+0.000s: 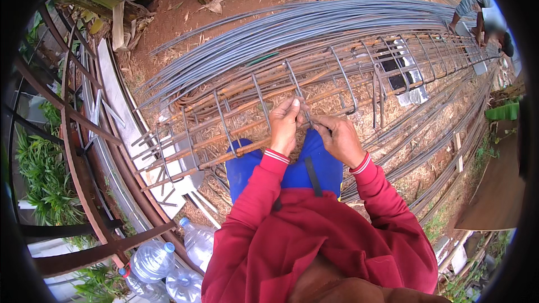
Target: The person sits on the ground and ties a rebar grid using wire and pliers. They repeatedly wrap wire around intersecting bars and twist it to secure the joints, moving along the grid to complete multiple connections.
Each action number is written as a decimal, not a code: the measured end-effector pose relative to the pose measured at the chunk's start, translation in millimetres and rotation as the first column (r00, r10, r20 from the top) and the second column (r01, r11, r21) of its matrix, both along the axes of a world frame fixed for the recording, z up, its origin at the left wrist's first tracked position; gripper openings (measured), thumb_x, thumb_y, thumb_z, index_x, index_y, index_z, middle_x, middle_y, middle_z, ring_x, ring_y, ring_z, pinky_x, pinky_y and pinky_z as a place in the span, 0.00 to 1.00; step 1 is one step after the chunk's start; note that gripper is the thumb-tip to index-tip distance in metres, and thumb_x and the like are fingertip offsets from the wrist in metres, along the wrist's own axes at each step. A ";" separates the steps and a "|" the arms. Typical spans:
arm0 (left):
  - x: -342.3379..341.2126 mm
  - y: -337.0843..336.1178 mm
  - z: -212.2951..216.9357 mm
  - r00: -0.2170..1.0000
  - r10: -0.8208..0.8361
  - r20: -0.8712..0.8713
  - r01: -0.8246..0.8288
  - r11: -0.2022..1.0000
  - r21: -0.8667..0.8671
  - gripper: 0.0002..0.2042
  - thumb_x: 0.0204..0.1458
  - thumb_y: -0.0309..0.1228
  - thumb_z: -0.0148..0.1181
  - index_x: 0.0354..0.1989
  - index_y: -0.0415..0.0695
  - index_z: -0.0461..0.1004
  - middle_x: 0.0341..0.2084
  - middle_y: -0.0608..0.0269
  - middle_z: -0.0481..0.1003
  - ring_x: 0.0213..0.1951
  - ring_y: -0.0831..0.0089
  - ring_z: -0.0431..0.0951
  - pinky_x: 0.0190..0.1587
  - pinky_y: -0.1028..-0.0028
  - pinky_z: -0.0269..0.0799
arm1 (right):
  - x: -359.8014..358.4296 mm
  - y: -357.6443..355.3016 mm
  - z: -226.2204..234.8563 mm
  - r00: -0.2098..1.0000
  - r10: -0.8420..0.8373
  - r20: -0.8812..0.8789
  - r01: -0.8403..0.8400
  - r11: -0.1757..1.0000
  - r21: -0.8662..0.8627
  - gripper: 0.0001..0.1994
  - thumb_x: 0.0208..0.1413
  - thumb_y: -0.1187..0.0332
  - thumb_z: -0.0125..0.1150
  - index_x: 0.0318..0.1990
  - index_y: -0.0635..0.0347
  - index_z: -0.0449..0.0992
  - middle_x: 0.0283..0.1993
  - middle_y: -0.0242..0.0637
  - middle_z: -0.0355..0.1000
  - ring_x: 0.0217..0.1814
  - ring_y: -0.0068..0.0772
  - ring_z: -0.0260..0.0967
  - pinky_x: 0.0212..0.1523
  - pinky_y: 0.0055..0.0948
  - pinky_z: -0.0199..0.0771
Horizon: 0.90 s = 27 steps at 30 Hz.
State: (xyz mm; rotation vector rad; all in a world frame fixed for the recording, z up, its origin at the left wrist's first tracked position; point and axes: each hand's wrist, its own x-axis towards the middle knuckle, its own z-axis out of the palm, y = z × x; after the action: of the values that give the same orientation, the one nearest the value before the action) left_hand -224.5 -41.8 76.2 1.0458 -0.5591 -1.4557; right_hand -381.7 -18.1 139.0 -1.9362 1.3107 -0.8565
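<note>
Both my left hand (285, 126) and right hand (341, 139) pinch fingertips together at the rebar cage (247, 146) in front of me, on what I cannot tell; bracing the stirrup (291, 73) should help.

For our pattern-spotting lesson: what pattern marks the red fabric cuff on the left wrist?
The red fabric cuff has thin white stripes, seen in the head view.

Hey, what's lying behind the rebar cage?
Behind the rebar cage lie long grey bars, with reddish soil beyond. Ground beneath the tightly packed bars is covered, so it can't be seen.
</note>
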 end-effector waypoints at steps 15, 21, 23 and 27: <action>30.2 -41.1 -41.6 0.173 -0.103 0.979 0.237 0.970 0.060 0.09 0.58 0.29 0.57 0.40 0.37 0.80 0.34 0.39 0.78 0.39 0.41 0.79 0.41 0.53 0.73 | 12.5 -22.2 -60.6 0.912 0.001 -0.410 -0.016 0.999 -0.031 0.04 0.47 0.75 0.56 0.24 0.63 0.75 0.25 0.52 0.74 0.30 0.56 0.75 0.33 0.48 0.77; 22.0 -71.6 -53.2 0.190 -0.425 0.885 0.188 0.901 0.392 0.11 0.57 0.34 0.62 0.32 0.39 0.82 0.27 0.43 0.79 0.33 0.51 0.81 0.39 0.60 0.73 | 28.2 -24.6 -65.0 0.846 -0.035 -0.531 -0.008 0.997 -0.078 0.05 0.49 0.74 0.56 0.31 0.64 0.77 0.31 0.52 0.74 0.30 0.53 0.77 0.30 0.45 0.78; 22.1 -72.9 -60.9 0.384 -0.385 0.839 0.215 0.921 0.325 0.09 0.55 0.32 0.64 0.33 0.38 0.83 0.27 0.48 0.81 0.31 0.61 0.80 0.38 0.64 0.73 | 29.0 -20.9 -66.4 0.815 -0.002 -0.579 -0.045 0.997 -0.066 0.07 0.49 0.74 0.56 0.34 0.64 0.77 0.32 0.50 0.74 0.30 0.51 0.77 0.30 0.42 0.79; 25.9 -72.9 -69.8 0.537 -0.333 0.775 0.261 0.939 0.222 0.07 0.51 0.26 0.67 0.36 0.36 0.84 0.29 0.55 0.83 0.30 0.75 0.78 0.36 0.72 0.73 | 33.4 -16.2 -74.3 0.770 -0.002 -0.638 -0.090 0.990 -0.113 0.08 0.49 0.72 0.56 0.35 0.65 0.77 0.32 0.48 0.74 0.30 0.46 0.78 0.29 0.38 0.79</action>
State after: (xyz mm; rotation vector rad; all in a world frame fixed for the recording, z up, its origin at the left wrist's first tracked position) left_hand -198.6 -114.6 6.4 1.7587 -1.4114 -1.2173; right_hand -348.3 -34.3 64.8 -2.4848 1.5965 -0.2476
